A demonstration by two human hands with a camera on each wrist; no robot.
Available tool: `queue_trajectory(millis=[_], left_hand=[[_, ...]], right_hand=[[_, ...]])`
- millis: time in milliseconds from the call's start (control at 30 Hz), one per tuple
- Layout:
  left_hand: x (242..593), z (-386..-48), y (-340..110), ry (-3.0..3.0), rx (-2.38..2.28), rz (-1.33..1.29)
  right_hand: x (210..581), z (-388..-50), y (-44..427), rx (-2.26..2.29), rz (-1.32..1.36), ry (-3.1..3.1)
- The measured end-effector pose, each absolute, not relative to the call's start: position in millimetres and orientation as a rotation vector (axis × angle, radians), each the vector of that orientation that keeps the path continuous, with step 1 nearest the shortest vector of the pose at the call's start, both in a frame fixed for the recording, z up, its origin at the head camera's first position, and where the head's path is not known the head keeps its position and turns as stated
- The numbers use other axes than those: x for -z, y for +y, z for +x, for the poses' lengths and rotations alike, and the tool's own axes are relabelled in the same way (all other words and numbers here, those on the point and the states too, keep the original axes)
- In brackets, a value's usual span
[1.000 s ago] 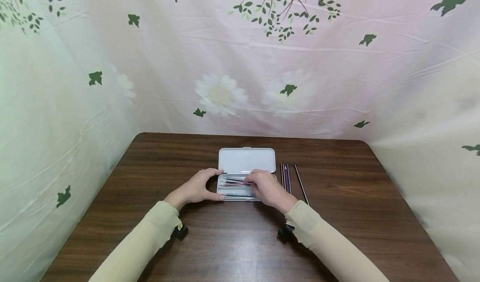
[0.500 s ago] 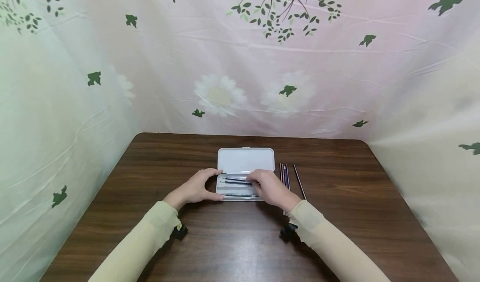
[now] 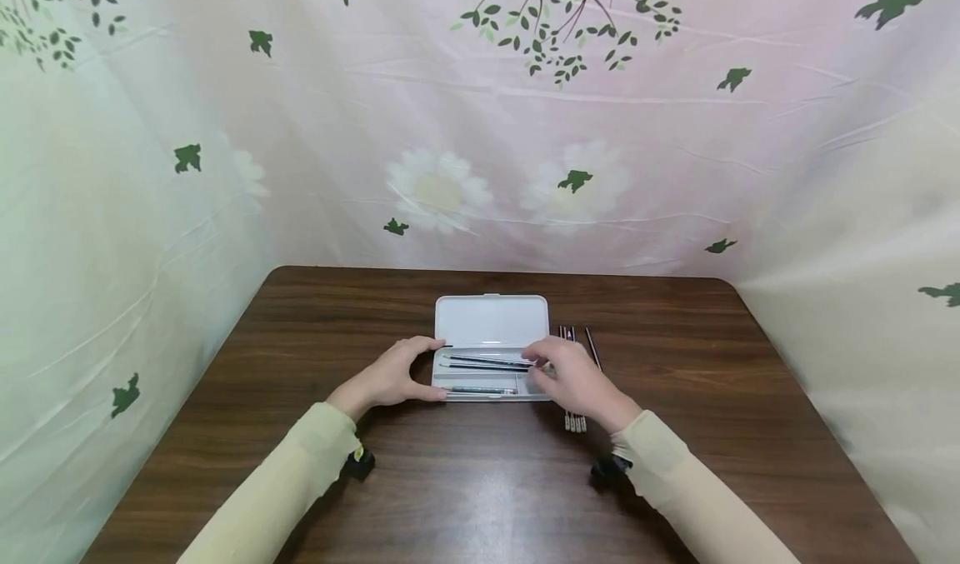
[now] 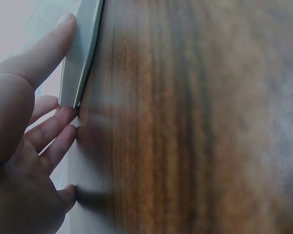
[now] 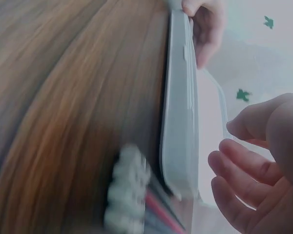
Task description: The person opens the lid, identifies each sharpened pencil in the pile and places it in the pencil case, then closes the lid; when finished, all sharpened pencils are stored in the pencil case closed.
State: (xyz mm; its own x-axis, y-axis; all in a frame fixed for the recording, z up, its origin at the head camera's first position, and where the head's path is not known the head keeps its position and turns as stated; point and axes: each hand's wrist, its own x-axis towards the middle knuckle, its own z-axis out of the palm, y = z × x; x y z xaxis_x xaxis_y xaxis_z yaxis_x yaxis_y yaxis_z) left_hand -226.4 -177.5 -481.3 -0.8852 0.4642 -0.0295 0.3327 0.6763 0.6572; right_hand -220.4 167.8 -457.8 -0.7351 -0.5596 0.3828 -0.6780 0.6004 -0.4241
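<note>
A white pencil case point(image 3: 492, 321) lies on the table with its lid folded back. My left hand point(image 3: 392, 374) grips the case's left end, thumb at the front corner and fingers at the back; the left wrist view shows the thumb point(image 4: 49, 48) against its wall. Inside lie dark pencils point(image 3: 487, 366) and, nearer the front, a greyish-green pencil point(image 3: 480, 391). Over the case's right end hovers my right hand point(image 3: 573, 376), its fingers loosely bent. In the right wrist view nothing shows between thumb and fingers point(image 5: 239, 170).
Several pencils point(image 3: 575, 422) lie side by side just right of the case, partly hidden by the right hand. A single pencil point(image 3: 593, 347) lies further right. The brown wooden table point(image 3: 480, 489) reaches back to a patterned cloth point(image 3: 480, 131).
My right hand has moved right from the middle of the case to its right end, off the reddish pencil it held a second ago. The left hand stays put.
</note>
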Motion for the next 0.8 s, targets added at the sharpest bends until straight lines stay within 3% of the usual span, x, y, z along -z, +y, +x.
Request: queue_trajectory(millis=[367, 800], left_hand=[[480.9, -225.8, -176.6, 2.693, -0.991, 0.629], [482.7, -227.1, -177.0, 2.698, -0.972, 0.629]], right_hand=[[468.5, -211.4, 218.0, -0.872, 0.837, -2.634], [476.9, -206.6, 230.0, -0.864, 0.803, -2.710]])
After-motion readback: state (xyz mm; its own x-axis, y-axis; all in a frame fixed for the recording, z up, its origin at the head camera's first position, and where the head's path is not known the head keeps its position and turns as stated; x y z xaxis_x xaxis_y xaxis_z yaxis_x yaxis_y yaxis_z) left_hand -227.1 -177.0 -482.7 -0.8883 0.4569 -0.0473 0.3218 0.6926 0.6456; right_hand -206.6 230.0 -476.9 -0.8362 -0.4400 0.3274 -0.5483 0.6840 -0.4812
